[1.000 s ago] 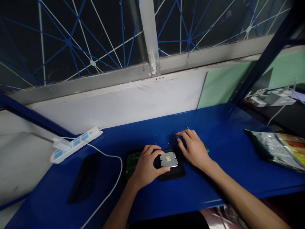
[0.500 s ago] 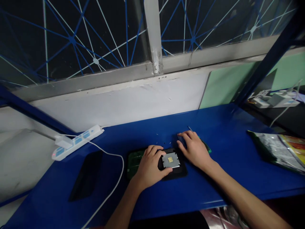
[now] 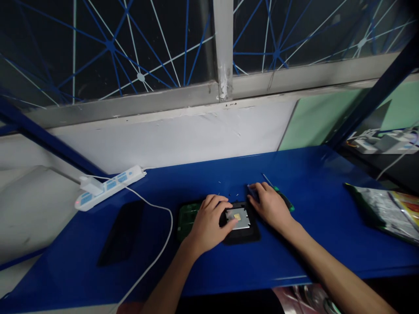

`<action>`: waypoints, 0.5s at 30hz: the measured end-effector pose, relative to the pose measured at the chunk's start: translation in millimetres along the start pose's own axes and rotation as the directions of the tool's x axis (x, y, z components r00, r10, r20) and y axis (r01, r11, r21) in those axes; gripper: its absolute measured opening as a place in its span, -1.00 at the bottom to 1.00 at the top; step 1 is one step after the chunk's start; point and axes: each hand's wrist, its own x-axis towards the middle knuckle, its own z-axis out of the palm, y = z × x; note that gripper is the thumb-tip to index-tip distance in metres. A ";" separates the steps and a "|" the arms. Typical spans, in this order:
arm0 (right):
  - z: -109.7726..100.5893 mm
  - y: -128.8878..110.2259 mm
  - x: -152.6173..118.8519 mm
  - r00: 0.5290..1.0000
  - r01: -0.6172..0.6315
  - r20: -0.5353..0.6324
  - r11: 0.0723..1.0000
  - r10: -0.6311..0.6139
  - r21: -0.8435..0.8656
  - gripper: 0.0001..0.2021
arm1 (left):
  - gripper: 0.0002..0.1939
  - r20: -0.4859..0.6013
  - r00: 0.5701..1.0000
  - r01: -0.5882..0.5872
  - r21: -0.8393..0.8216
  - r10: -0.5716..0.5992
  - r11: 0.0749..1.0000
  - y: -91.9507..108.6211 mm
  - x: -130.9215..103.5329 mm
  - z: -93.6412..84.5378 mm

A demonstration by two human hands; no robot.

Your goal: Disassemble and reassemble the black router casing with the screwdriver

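My left hand rests on an opened black tablet-like device, its thumb and fingers spread. The thumb touches a silver metal plate with a small yellowish square on it. The plate lies in a black casing. Left of the plate, a dark green section is partly covered by that hand. My right hand is on the table with bent fingers at a small bluish, see-through piece, mostly hidden. Beside this hand lies a screwdriver with a green and black handle.
Several tiny screw-like bits lie behind the device. At left are a dark flat panel, a white power strip and a white cable. A foil bag lies at right on the blue table.
My left thumb has moved from the plate's near edge onto the plate. My right hand stays at the bluish piece, with its fingers slightly more bent. The view has shifted a little.
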 end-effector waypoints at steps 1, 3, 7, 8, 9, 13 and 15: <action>1.2 1.3 0.6 1.000 0.000 -0.014 1.000 0.000 0.024 -0.82 | -0.81 -0.037 0.999 -0.005 -0.005 0.005 1.000 -1.5 0.6 0.0; 2.2 3.9 2.2 0.999 -0.004 -0.042 0.998 0.006 0.070 -0.82 | -0.90 -0.119 0.993 -0.004 -0.004 0.003 1.000 -5.2 1.8 -0.2; -4.8 6.8 5.5 0.981 -0.024 -0.186 0.979 0.062 0.203 -0.64 | -0.92 -0.263 0.964 0.042 0.021 -0.036 0.999 -12.9 3.3 -1.4; -7.8 6.6 5.9 0.966 -0.024 -0.243 0.967 0.088 0.255 -0.58 | -0.92 -0.286 0.957 0.057 0.025 -0.048 0.998 -14.5 3.6 -1.9; -10.8 6.0 5.9 0.947 -0.020 -0.299 0.951 0.117 0.307 -0.55 | -0.91 -0.301 0.952 0.072 0.028 -0.060 0.997 -15.9 3.7 -2.6; -16.3 0.9 3.3 0.899 0.014 -0.390 0.879 0.197 0.476 -0.49 | -0.90 -0.319 0.944 0.095 0.030 -0.080 0.995 -18.7 3.8 -5.1; -14.4 -2.1 1.3 0.905 0.035 -0.376 0.844 0.201 0.535 -0.48 | -0.89 -0.306 0.949 0.081 0.023 -0.070 0.996 -18.4 3.6 -5.7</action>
